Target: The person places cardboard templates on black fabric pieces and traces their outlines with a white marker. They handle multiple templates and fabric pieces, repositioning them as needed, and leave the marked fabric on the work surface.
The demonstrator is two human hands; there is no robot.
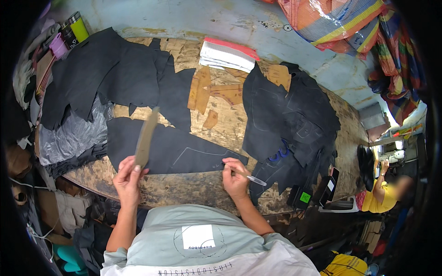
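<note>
Left hand (127, 178) grips a brown template (147, 140), slightly blurred, far end toward 1 o'clock, over the black sheet's (168, 148) 9 o'clock part. Right hand (235, 178) pinches a pen (251, 177) at the sheet's 4 o'clock corner; can't tell if tip touches. Sheet lies flat at table's (230, 123) 8 o'clock, white outline (202, 151) on it.

Your bench (232, 123) is rough, worn wood; your black sheet (184, 157) looks smooth and matt; your template (146, 141), matt card; the left bag (73, 134), glossy crinkled plastic; the far-right sack (338, 23), woven plastic.
</note>
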